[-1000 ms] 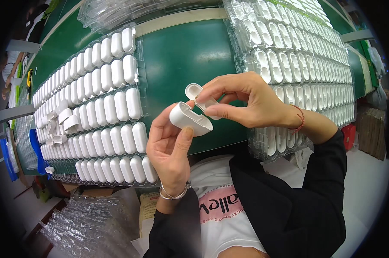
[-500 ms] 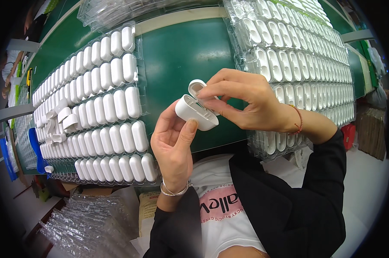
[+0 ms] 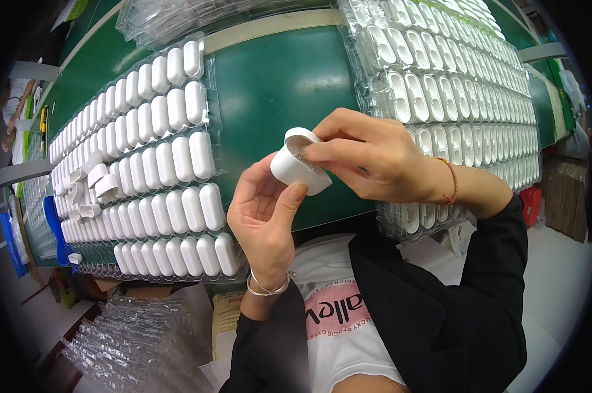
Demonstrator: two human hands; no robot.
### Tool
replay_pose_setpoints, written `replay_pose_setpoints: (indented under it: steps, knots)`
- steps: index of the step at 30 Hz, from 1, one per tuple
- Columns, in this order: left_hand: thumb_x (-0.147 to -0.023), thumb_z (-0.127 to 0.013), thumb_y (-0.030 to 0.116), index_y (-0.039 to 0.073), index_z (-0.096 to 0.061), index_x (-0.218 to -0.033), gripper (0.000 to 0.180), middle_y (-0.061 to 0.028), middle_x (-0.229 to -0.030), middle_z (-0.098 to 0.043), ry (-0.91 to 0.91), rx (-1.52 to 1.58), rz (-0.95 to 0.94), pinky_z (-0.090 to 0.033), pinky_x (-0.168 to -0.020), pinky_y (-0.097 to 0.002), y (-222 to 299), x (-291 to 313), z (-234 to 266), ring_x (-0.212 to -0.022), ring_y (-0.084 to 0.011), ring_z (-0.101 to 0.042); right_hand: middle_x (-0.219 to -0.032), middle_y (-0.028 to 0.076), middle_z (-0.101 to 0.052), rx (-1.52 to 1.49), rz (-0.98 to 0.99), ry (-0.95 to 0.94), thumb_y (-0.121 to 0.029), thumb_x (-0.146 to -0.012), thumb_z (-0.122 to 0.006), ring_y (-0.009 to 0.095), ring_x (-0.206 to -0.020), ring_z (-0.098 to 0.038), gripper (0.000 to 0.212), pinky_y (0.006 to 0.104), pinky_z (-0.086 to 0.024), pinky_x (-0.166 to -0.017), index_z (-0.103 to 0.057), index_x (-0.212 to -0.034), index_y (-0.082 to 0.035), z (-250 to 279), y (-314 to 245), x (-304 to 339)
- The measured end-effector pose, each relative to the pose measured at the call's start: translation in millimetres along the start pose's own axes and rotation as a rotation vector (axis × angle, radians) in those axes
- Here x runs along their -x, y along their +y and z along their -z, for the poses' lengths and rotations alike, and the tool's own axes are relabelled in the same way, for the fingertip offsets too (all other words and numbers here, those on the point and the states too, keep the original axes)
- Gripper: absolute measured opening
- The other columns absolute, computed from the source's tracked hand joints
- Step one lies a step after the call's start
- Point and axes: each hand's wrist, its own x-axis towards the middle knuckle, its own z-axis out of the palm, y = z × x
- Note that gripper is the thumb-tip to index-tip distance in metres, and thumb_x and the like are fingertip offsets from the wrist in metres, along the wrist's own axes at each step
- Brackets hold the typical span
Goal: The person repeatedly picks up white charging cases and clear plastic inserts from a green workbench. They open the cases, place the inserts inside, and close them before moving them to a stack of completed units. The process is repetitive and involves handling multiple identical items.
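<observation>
So here's my bench right now. My left hand (image 3: 263,226) is curled round a little white case body (image 3: 292,171), thumb pressed on the near side, fingers wrapped behind it. I've got it tilted, up in the air over the front part of the green table (image 3: 283,78). My right hand (image 3: 387,157) has its fingers bunched at the open end, pinching the white lid (image 3: 298,134) — it stands tipped up, right against the rim of the body. My fingertips cover the joint, so I can't tell if the two are actually connected.

Over to my left there are rows of rounded white shells (image 3: 165,164) sitting in clear trays (image 3: 212,85), with some loose curved white pieces (image 3: 103,187) lying on top. A blue strip-like thing (image 3: 58,232) is by the outer end. On my right, more trays hold hollow white shells (image 3: 416,98), openings facing up — those rows run way off toward the far side. Past the bare stretch of table there's a pile of clear plastic packaging (image 3: 178,21).
</observation>
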Motion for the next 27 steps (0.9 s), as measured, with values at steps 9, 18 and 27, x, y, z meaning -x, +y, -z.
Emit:
replay_pose_setpoints:
  steps: [9, 18, 27]
  knots:
    - [-0.087, -0.07, 0.008, -0.009, -0.047, -0.129, 0.05, -0.0146, -0.117, -0.061, -0.109, 0.243, 0.077, -0.047, -0.096, -0.0331, -1.6, 0.4, 5.1, -0.11, -0.0187, -0.059, -0.084, 0.01, -0.062, -0.138, -0.144, 0.008, 0.015, -0.071, -0.064, 0.021, -0.07, -0.064, 0.025, 0.0275, -0.05, -0.058, -0.067, -0.089, -0.001, 3.8, -9.9, -0.1]
    - [-0.089, -0.068, 0.009, -0.006, -0.047, -0.127, 0.046, -0.0139, -0.118, -0.059, -0.038, 0.264, 0.14, -0.047, -0.096, -0.0337, 4.8, 5.8, 6.7, -0.111, -0.0187, -0.058, -0.094, 0.007, -0.066, -0.38, -0.331, -0.15, 0.002, -0.078, -0.072, 0.017, -0.078, -0.066, 0.017, 0.0272, -0.054, -0.067, -0.066, -0.094, -0.002, 7.3, -11.5, -8.2]
    - [-0.09, -0.066, 0.004, -0.005, -0.05, -0.123, 0.038, -0.0113, -0.115, -0.059, -0.093, 0.081, -0.132, -0.046, -0.094, -0.0323, -8.4, 8.4, 8.1, -0.107, -0.0156, -0.057, -0.085, 0.01, -0.061, -0.269, -0.254, -0.062, 0.001, -0.078, -0.067, 0.031, -0.073, -0.062, 0.015, 0.0353, -0.048, -0.06, -0.06, -0.089, -0.005, -4.6, -13.7, -8.3]
